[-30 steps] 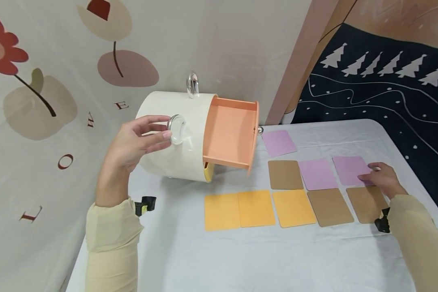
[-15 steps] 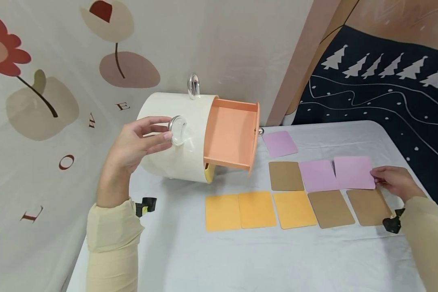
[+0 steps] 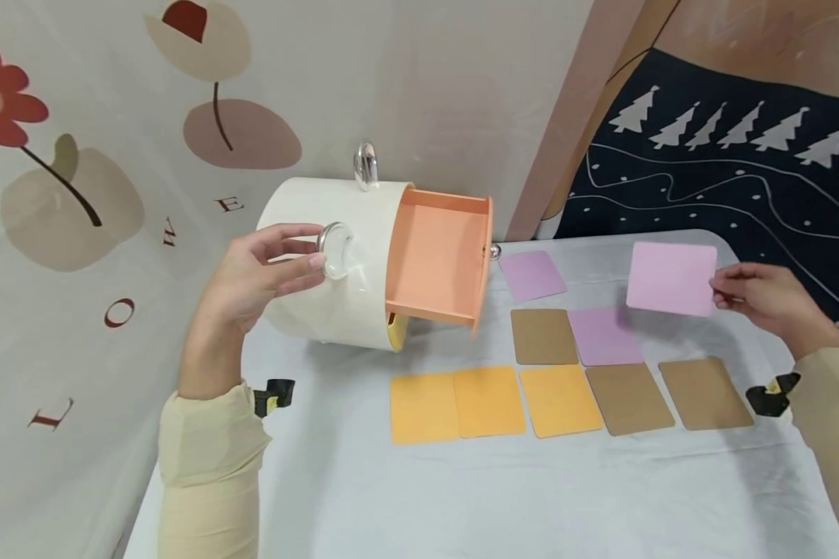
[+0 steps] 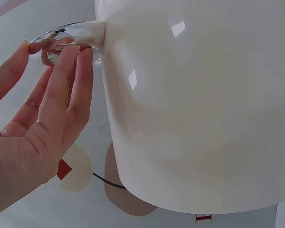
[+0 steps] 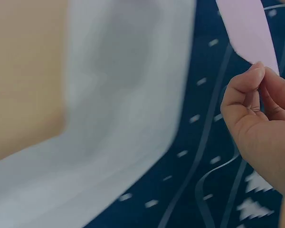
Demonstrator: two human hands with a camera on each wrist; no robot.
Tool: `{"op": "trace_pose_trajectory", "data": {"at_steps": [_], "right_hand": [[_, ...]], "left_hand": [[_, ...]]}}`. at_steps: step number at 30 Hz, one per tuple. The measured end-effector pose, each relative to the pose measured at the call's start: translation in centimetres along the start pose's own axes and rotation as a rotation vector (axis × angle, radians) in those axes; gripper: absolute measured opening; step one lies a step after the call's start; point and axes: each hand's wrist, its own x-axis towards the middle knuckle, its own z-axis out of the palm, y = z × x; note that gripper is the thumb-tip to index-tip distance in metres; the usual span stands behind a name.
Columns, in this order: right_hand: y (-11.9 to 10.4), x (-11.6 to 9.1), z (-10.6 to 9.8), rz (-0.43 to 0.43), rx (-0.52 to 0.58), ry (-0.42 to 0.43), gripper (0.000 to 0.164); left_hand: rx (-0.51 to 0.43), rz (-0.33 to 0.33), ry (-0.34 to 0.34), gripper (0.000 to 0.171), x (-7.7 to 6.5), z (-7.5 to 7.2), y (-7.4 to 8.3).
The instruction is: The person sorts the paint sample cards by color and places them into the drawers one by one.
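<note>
My left hand (image 3: 248,276) pinches a shiny silver ring handle (image 3: 325,252) on the side of a white rounded drawer cabinet (image 3: 363,314). In the left wrist view, thumb and fingers close about the chrome handle (image 4: 71,35). A peach drawer (image 3: 436,256) is pulled out to the right; its visible inside holds nothing. Over the table's right side, my right hand (image 3: 772,299) pinches a lilac card (image 3: 671,279) by its right edge, lifted off the cloth. The right wrist view shows the card (image 5: 251,31) between thumb and fingertips.
Lilac cards lie near the drawer (image 3: 533,276) and mid-table (image 3: 604,339). Brown cards (image 3: 629,397) and yellow cards (image 3: 425,409) form a row in front. A second silver ring (image 3: 365,164) tops the cabinet. A dark tree-print cloth (image 3: 706,171) hangs behind the white table.
My right hand has picked up the lilac card from the table, first sliding it right, then raising it up and away. The left hand stays on the ring handle.
</note>
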Motion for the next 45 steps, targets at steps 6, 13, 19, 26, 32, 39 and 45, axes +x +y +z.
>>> {"op": "trace_pose_trajectory", "data": {"at_steps": [6, 13, 19, 26, 32, 39, 45], "right_hand": [[-7.4, -1.5, 5.2, -0.083, 0.086, 0.011, 0.013], [-13.0, -1.6, 10.2, -0.137, 0.15, -0.075, 0.033], [-16.4, -1.8, 14.1, -0.202, 0.204, -0.187, 0.046], [-19.0, -2.0, 17.9, -0.207, 0.237, -0.253, 0.05], [-19.8, -1.8, 20.9, -0.191, 0.181, -0.26, 0.047], [-19.6, -1.4, 24.3, -0.186, 0.091, -0.269, 0.046], [-19.2, -1.1, 26.5, -0.175, 0.066, -0.263, 0.045]], "left_hand": [[-0.004, 0.0, -0.004, 0.031, 0.0, -0.1, 0.0], [-0.007, 0.002, -0.009, 0.03, 0.1, -0.1, -0.1], [-0.004, 0.003, -0.016, 0.03, 0.1, -0.1, 0.0], [0.003, -0.007, -0.016, 0.03, 0.1, 0.1, 0.1], [0.001, -0.006, -0.014, 0.03, 0.1, 0.1, 0.1], [-0.013, 0.007, -0.018, 0.03, 0.2, 0.2, 0.1], [-0.011, 0.0, -0.013, 0.03, 0.2, 0.2, 0.1]]}}
